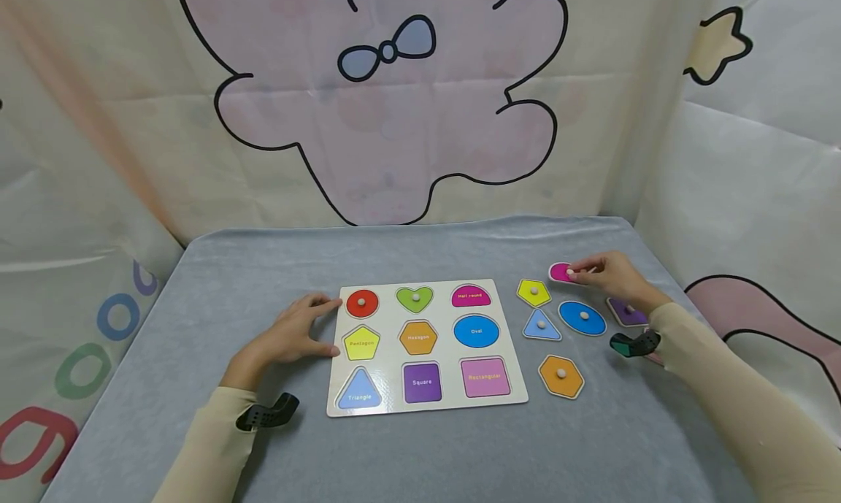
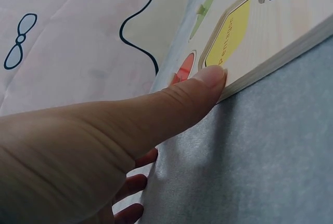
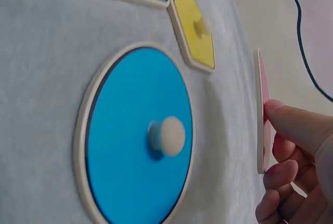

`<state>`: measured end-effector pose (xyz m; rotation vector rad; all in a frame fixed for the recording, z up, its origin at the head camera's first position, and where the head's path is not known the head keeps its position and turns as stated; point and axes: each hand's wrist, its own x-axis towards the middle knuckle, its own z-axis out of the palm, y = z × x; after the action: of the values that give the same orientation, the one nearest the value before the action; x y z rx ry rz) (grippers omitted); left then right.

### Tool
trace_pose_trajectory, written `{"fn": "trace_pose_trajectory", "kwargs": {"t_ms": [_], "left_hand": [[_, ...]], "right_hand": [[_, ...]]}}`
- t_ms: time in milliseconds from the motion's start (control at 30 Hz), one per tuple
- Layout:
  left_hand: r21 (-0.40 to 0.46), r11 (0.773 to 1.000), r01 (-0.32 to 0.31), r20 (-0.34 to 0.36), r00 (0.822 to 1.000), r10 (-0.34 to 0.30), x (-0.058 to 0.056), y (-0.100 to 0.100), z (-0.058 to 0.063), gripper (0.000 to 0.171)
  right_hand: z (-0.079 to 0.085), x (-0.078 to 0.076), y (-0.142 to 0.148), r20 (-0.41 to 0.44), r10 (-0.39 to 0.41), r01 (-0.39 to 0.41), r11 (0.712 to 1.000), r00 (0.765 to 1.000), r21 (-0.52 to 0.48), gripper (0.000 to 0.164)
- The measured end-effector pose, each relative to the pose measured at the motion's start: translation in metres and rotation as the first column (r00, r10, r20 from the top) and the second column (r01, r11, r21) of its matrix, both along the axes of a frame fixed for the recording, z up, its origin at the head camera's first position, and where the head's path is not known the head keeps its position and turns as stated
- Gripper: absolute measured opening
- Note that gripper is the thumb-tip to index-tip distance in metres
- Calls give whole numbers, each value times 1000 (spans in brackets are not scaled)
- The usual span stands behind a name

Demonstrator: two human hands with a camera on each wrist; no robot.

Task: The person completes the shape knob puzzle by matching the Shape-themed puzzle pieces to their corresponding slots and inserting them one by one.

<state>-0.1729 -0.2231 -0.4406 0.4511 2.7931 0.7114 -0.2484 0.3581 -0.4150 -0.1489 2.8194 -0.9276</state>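
Note:
A white wooden puzzle board [image 1: 388,409] lies on the cloth, with labelled shape recesses. My left hand [image 1: 292,335] touches its left edge; in the left wrist view the thumb [image 2: 210,78] lies on the rim beside the yellow pentagon recess [image 2: 229,34]. A red circle piece [image 1: 362,304] and a green heart piece [image 1: 415,298], both with knobs, sit in the board. My right hand [image 1: 611,275] pinches a pink, round-edged puzzle piece [image 1: 560,272] by its knob. In the right wrist view that pink piece [image 3: 260,130] is raised on edge, beyond a blue oval piece [image 3: 130,182].
Right of the board lie a yellow pentagon [image 1: 534,293], a blue triangle [image 1: 542,325], a blue oval [image 1: 582,318] and an orange hexagon [image 1: 561,377]. A purple piece [image 1: 626,312] is partly under the right forearm. A fabric wall [image 1: 394,123] stands behind the table.

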Motion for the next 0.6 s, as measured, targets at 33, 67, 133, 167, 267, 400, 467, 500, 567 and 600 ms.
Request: {"fn": "trace_pose_trajectory", "kwargs": {"t_ms": [33, 67, 133, 167, 267, 400, 467, 500, 567, 600], "left_hand": [[-1, 1000, 0, -1, 1000, 0, 0, 0, 0, 92], [-1, 1000, 0, -1, 1000, 0, 0, 0, 0, 92], [-1, 1000, 3, -4, 1000, -3, 0, 0, 0, 92], [-1, 1000, 5, -4, 1000, -5, 0, 0, 0, 92], [4, 1000, 8, -4, 1000, -8, 0, 0, -1, 92], [6, 1000, 7, -4, 1000, -7, 0, -1, -1, 92], [4, 1000, 5, -5, 1000, -5, 0, -1, -1, 92], [3, 1000, 5, -6, 1000, -5, 0, 0, -1, 92], [2, 1000, 6, -6, 1000, -6, 1, 0, 0, 92], [2, 1000, 6, -6, 1000, -6, 1, 0, 0, 92]], "right_hand": [[1, 0, -2, 1, 0, 0, 1000, 1000, 0, 42], [2, 0, -5, 4, -1, 1, 1000, 1000, 0, 43], [4, 0, -9, 8, -4, 3, 1000, 1000, 1, 42], [5, 0, -11, 8, -1, 1, 1000, 1000, 2, 42], [8, 0, -17, -1, 9, -9, 1000, 1000, 1, 41], [9, -3, -23, -21, 42, -42, 999, 999, -14, 40], [10, -4, -26, -33, 57, -58, 998, 998, -22, 38], [10, -4, -27, -42, 68, -69, 997, 997, -28, 39], [10, -5, -29, -56, 70, -72, 997, 996, -32, 37], [10, -5, -31, -62, 69, -71, 997, 996, -34, 37]]}}
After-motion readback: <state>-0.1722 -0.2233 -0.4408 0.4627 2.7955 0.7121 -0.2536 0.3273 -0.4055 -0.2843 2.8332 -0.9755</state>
